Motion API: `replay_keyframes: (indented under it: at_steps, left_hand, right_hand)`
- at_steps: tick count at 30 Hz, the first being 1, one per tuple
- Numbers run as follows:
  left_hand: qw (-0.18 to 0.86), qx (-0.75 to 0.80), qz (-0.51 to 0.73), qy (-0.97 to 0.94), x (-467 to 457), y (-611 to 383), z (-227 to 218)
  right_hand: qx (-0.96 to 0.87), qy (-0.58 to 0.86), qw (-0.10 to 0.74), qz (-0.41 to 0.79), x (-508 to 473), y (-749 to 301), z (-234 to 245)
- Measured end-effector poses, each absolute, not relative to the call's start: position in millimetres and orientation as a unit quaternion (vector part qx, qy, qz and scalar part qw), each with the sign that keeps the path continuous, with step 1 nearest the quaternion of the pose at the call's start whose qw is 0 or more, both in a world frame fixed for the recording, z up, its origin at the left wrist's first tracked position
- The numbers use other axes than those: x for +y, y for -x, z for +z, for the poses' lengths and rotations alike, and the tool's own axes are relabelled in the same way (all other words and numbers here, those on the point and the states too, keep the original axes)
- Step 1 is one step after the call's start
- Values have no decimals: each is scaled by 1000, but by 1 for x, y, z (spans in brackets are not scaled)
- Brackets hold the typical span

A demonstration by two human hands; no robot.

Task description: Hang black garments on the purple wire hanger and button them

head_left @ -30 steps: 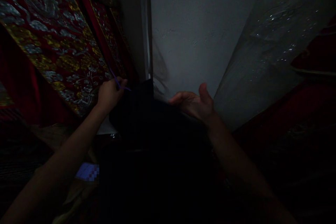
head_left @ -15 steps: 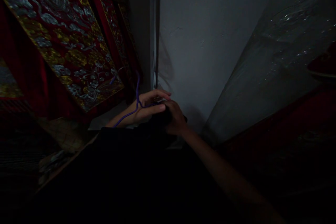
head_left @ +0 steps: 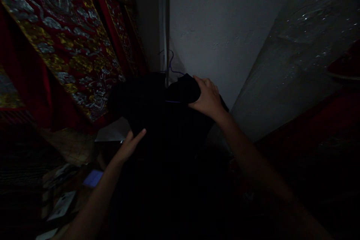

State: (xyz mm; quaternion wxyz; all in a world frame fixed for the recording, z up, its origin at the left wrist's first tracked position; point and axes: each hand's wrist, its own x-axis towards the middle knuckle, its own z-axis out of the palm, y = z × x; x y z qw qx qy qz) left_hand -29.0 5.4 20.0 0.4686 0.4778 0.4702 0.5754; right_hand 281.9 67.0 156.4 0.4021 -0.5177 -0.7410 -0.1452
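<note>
At least two red hanging cloths embroidered in gold and silver (head_left: 62,45) on the left. One black cloth garment (head_left: 157,120) hangs centre on one thin purple hanger (head_left: 171,63). Right hand (head_left: 208,99) grasps the garment's top; left hand (head_left: 131,146) rests on its side, fingers extended.

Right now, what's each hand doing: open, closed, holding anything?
Left hand: open, fingers against the black garment.
Right hand: closed on the garment's top edge.
</note>
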Motion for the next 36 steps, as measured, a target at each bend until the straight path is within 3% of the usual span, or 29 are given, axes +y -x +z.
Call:
replay_keyframes:
  at_steps: [3, 6, 11, 13, 16, 22, 31, 34, 36]
  left_hand:
    - [422, 493, 598, -470, -8, 16, 9]
    - [445, 487, 635, -401, -20, 3, -2]
    - [514, 495, 653, -255, -34, -22, -14]
    - [544, 495, 637, -231, -41, -34, -13]
    - [590, 480, 609, -224, -54, -48, -7]
    - [615, 510, 573, -182, -67, -53, 0]
    - [611, 523, 553, -216, -67, -34, -7]
    - [551, 530, 592, -256, -59, -24, -13]
    - [418, 543, 669, -288, -54, -18, -19]
  right_hand:
    - [-769, 485, 393, -139, 53, -276, 158]
    - [-787, 425, 439, -86, 33, -276, 144]
    - [-638, 437, 580, 257, -2, -243, 56]
    - [-537, 484, 565, 397, -13, -217, 7]
    - [-483, 493, 510, 513, -25, -182, -44]
    - [-450, 482, 561, 501, -30, -175, -40]
    - [-494, 417, 566, 512, -42, -185, -22]
    - [-507, 416, 567, 499, -45, -186, -17]
    - [-500, 423, 571, 495, -46, -188, -15]
